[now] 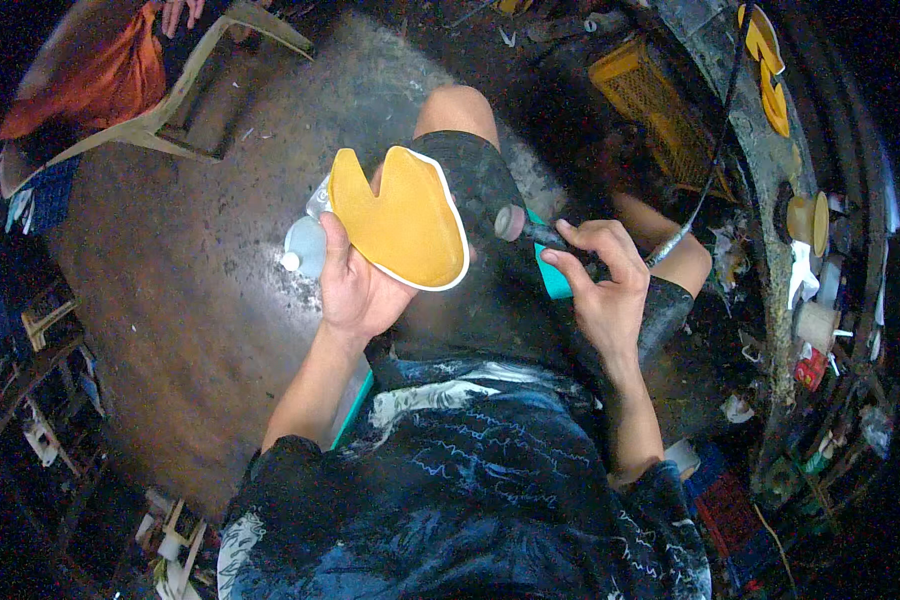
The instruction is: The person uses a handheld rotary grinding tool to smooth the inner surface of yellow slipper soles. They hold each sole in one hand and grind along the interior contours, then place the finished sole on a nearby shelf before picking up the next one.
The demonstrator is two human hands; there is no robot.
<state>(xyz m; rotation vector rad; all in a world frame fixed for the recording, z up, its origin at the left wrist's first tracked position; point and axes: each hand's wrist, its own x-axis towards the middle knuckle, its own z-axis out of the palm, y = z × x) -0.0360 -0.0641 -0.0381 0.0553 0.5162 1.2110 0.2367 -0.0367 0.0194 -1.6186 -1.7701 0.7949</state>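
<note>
My left hand (355,295) holds a yellow padded piece (400,220) with a notched top and white edge, thumb along its left side. My right hand (605,280) grips a dark hand tool (542,234) with a round grey head (510,222) just right of the yellow piece; a cord or hose runs from it to the upper right. A teal object (554,280) shows under the tool near my leg. A translucent bottle (304,247) with a white cap is just left of my left hand, partly hidden.
A person in orange cloth (110,90) is by a pale plastic chair (170,140) at upper left. A yellow crate (635,90) lies at upper right. A cluttered ledge (740,170) along the right holds yellow pieces (770,95), containers and scraps. More clutter lines the left edge.
</note>
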